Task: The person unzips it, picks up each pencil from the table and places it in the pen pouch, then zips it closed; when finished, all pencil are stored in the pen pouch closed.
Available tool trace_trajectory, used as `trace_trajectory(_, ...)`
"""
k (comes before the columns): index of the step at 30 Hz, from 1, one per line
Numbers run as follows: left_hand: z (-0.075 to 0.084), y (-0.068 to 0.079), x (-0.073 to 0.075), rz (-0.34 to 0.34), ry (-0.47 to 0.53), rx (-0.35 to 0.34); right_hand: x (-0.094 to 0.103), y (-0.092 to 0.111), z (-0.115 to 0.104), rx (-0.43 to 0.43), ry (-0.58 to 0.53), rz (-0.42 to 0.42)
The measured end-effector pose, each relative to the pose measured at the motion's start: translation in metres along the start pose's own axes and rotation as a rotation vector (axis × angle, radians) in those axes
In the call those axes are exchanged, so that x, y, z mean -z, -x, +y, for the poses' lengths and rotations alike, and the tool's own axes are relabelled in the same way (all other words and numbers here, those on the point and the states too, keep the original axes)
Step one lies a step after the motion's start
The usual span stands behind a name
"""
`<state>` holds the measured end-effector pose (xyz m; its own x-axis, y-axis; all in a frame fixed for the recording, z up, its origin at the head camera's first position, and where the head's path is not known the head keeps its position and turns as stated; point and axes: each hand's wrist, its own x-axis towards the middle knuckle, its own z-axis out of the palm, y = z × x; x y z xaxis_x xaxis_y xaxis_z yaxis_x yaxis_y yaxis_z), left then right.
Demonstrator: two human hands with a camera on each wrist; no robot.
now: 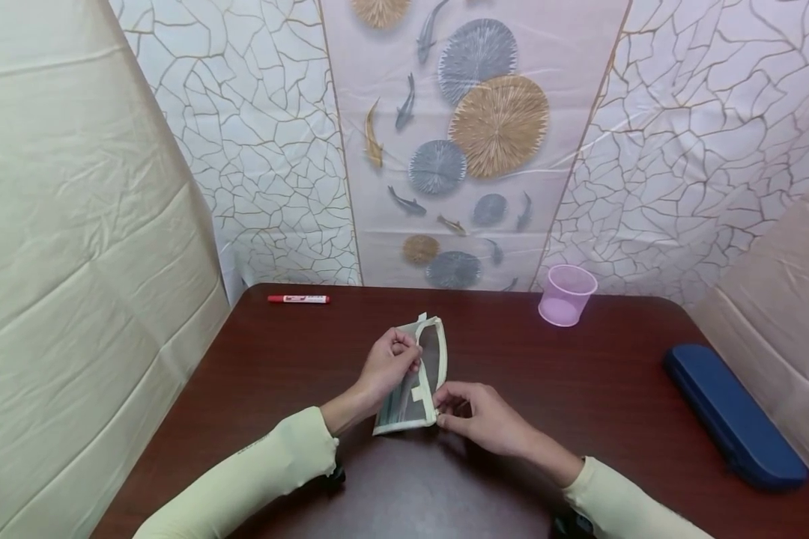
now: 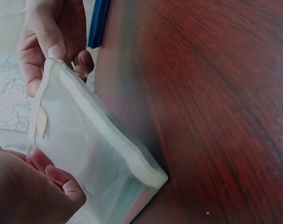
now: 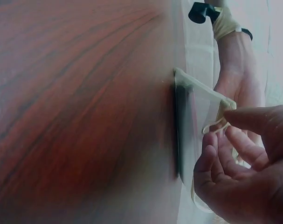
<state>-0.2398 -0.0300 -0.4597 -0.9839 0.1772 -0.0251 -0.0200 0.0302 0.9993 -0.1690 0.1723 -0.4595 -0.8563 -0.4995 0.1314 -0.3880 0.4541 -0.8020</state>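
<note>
A see-through mesh zipper pouch (image 1: pixel 392 412) with cream edging stands tilted over the table, its mouth spread apart. My left hand (image 1: pixel 386 365) pinches the left side of the mouth between thumb and fingers. At the near corner of the same edge, my right hand (image 1: pixel 488 421) grips the pouch with thumb and fingertips. In the left wrist view, greenish and reddish shapes show through the mesh (image 2: pixel 127 198) near the bottom. A thin cream loop (image 3: pixel 213 126) appears by the right fingertips in the right wrist view.
A red marker (image 1: pixel 299 299) lies at the table's back left. Towards the back right stands a pink translucent cup (image 1: pixel 566 298). A long dark blue case (image 1: pixel 735 415) rests along the right edge of the brown table (image 1: pixel 276 374). Patterned cloth (image 1: pixel 276 150) hangs behind.
</note>
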Motion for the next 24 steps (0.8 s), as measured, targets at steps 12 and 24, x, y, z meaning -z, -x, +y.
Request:
trace_trajectory(12, 0.002, 0.043, 0.011, -0.183, -0.769, -0.499, 0.002, 0.004, -0.004, -0.058, -0.080, 0.023)
trace_trajectory(24, 0.005, 0.081, 0.017, -0.148, -1.236, -0.835, -0.007, 0.006, -0.019, -0.026, -0.092, 0.094)
